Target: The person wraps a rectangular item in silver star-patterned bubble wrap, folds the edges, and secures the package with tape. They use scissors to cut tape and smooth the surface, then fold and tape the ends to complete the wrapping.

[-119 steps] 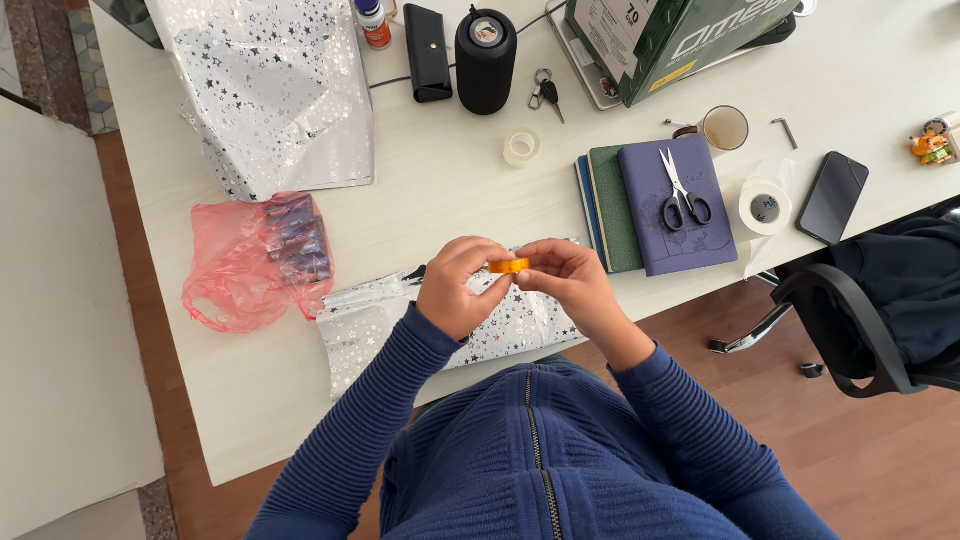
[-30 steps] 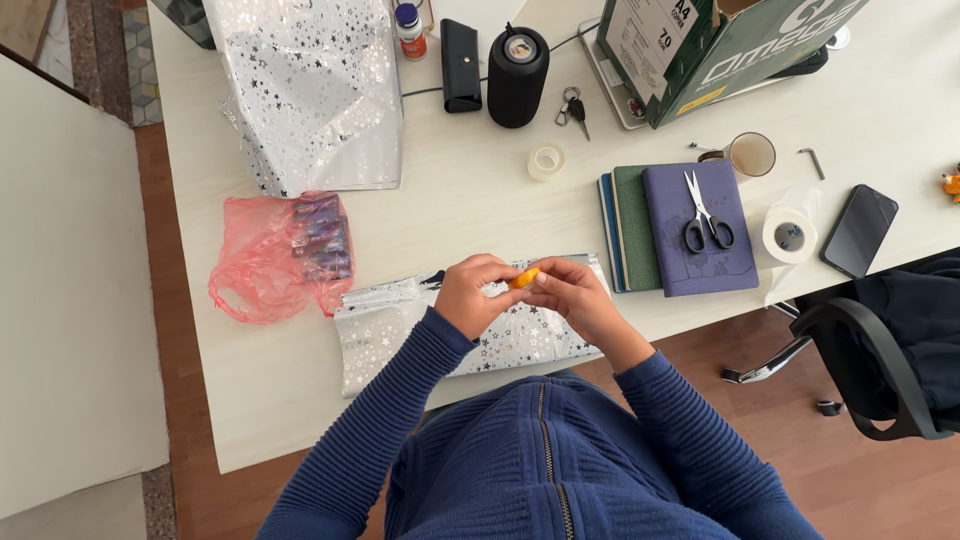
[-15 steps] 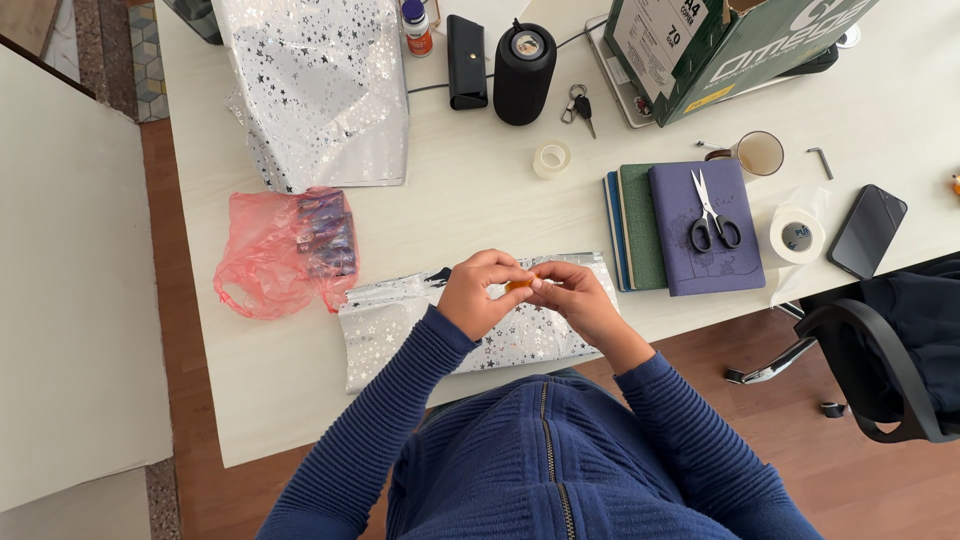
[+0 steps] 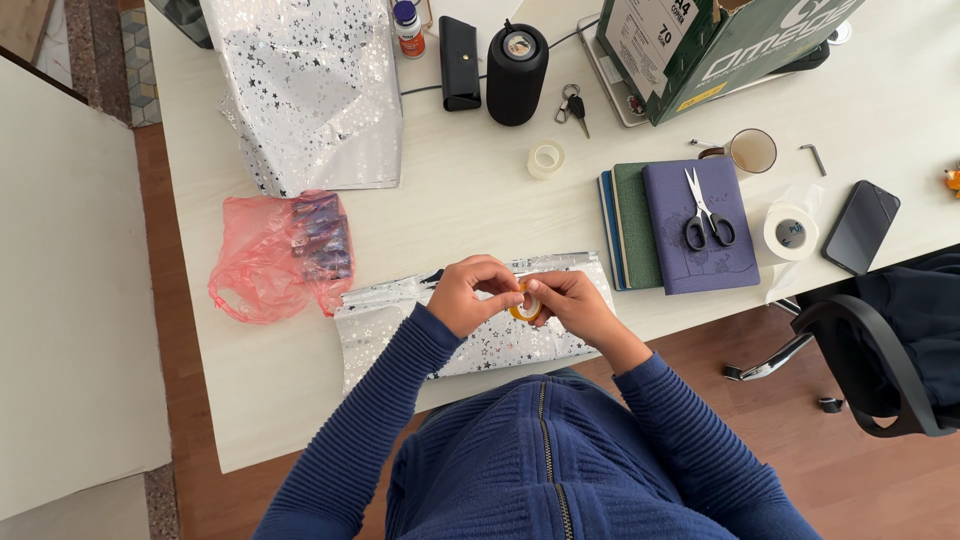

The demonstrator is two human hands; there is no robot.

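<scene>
A small orange roll of tape (image 4: 526,306) is held between both hands just above the near edge of the pale table (image 4: 470,215). The left hand (image 4: 470,294) is closed on the roll from its left side, fingertips pinched at the rim, and the right hand (image 4: 572,305) is curled around it from the right, so that only a sliver of orange and the hollow centre are seen between the fingers. Beneath the hands a parcel wrapped in silver star-printed paper (image 4: 480,330) is laid flat on the table, partly hidden by the forearms in ribbed blue sleeves. To the left of the parcel a crumpled pink plastic bag (image 4: 265,258) with purple items inside is seen, and beyond it a larger sheet of the same star paper (image 4: 310,90) is spread out. Further back a clear tape roll (image 4: 545,159), a black cylindrical speaker (image 4: 515,62), a black case (image 4: 459,62) and a set of keys (image 4: 573,103) are placed. To the right, black-handled scissors (image 4: 705,210) are rested on a purple notebook (image 4: 700,225) stacked over green and blue ones, with a white tape roll (image 4: 792,232), a dark phone (image 4: 860,227) and a cup (image 4: 750,151) near them. A green cardboard box (image 4: 720,45) is stood at the far right corner.
</scene>
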